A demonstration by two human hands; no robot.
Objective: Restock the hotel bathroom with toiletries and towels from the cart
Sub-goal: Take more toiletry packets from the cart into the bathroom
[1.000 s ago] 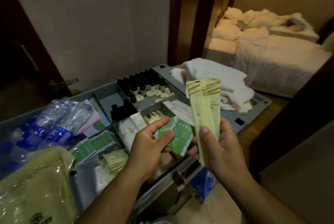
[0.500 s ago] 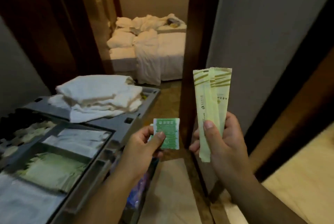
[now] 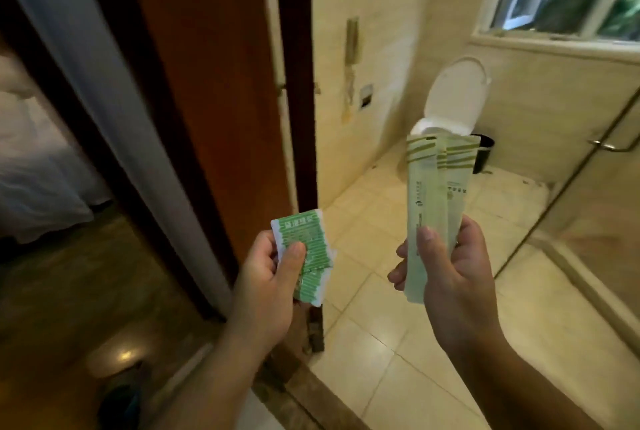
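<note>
My left hand (image 3: pixel 268 285) pinches small green-and-white sachets (image 3: pixel 310 251) between thumb and fingers, held at chest height in front of the bathroom door frame. My right hand (image 3: pixel 450 277) grips long pale-green toiletry packets (image 3: pixel 434 194) upright, thumb across their front; their striped tops stand in front of the toilet. The cart and the towels are out of view.
A brown wooden door frame (image 3: pixel 294 90) stands just left of centre, and the beige tiled bathroom floor (image 3: pixel 398 343) opens beyond it. A white toilet (image 3: pixel 453 97) with its lid up stands at the back, a dark bin (image 3: pixel 485 152) beside it. Glass shower screen (image 3: pixel 588 187) at right, window above.
The view has swung right, away from the cart and the bedroom, to the bathroom doorway. Both hands still hold the same packets, carried toward the bathroom.
</note>
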